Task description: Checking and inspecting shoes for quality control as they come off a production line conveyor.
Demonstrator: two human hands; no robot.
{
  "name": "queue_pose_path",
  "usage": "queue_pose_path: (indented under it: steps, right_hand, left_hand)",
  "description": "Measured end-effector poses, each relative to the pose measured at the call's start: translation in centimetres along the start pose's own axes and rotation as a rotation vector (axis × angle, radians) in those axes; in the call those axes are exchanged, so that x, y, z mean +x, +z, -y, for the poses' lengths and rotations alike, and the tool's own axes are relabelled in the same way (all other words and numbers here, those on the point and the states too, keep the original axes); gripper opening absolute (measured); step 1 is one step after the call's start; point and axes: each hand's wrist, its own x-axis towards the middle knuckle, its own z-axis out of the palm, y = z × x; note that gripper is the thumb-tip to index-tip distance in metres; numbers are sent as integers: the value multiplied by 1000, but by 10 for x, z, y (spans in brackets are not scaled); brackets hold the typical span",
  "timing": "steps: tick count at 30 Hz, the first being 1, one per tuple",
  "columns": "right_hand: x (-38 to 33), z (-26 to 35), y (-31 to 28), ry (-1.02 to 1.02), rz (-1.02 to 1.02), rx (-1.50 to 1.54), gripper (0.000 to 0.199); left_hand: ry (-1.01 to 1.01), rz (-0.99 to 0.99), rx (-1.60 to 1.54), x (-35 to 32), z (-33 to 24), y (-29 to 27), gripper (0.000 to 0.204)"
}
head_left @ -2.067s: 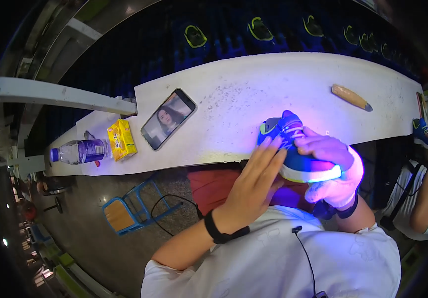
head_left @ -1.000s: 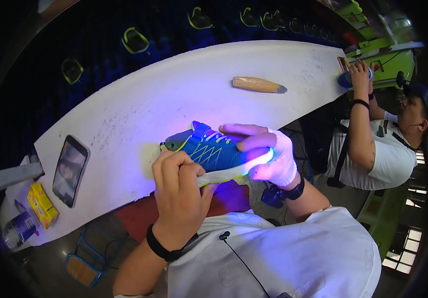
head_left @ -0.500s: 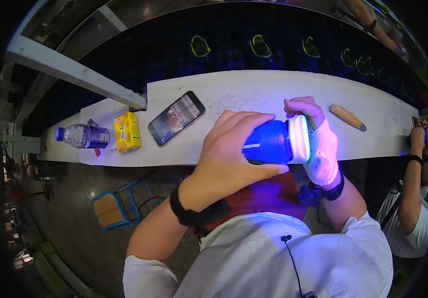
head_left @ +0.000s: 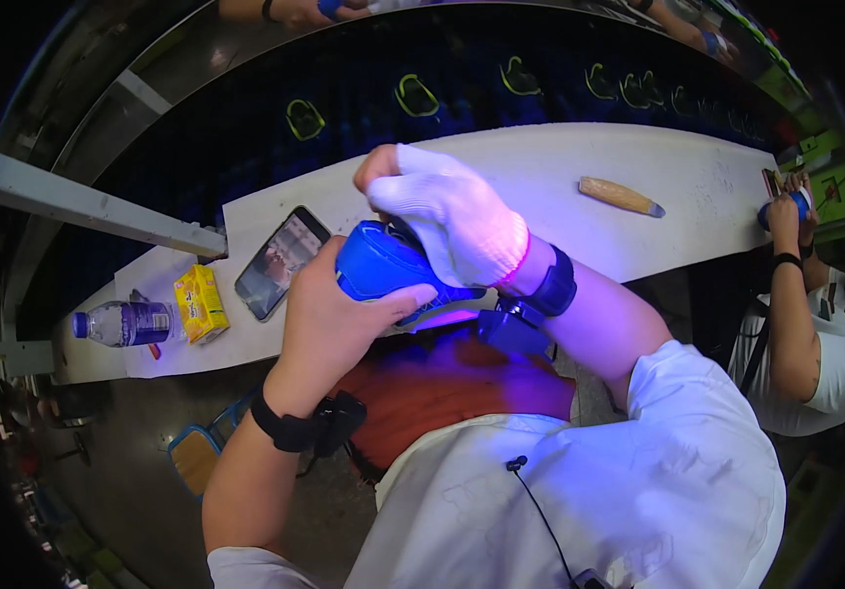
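A blue shoe (head_left: 375, 260) with a pale sole is held up over the near edge of the white bench. My left hand (head_left: 329, 304) is wrapped round its near left side, thumb along the front. My right hand (head_left: 447, 211), in a white knit glove with bare fingertips, is over the far right side of the shoe, touching or close to it. Its fingers are curled, and what they hold, if anything, is hidden. Violet light falls on the glove's cuff and on the shoe's lower edge.
On the white bench (head_left: 550, 157) lie a phone (head_left: 280, 260), a yellow carton (head_left: 201, 304), a plastic bottle (head_left: 123, 323) and a wooden-handled tool (head_left: 619, 194). Beyond runs a dark strip with yellow-green loops (head_left: 416, 96). A white post (head_left: 99, 206) stands left; a co-worker (head_left: 803, 334) sits right.
The shoe has turned, so its white sole no longer faces right. My right hand has moved from the sole to the shoe's far upper side. The whole view has swung right.
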Motion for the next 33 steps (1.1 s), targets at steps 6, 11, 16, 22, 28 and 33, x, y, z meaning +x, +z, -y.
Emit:
queue_pose_path:
  steps: [6,11,16,22,28,33]
  right_hand:
    - [11,6,-11,-5,56,-85,13]
    - [8,11,-45,-75,-40,-118,17]
    - [-23,22,-72,-388,35,-290,24]
    - [-88,35,-64,-293,-27,-474,54]
    - [-129,38,-37,-435,86,-682,80]
    - [-134,-19,-44,-224,51,-1119,94]
  left_hand:
    - [-25,133,142,33,-20,-4,49]
    - [35,226,302,69,-51,12,50]
    - [372,192,677,56,-76,38,69]
    - [726,276,866,20,-76,61,76]
    - [894,442,839,11,-66,16,79]
    - [378,270,-7,-41,-14,2,102]
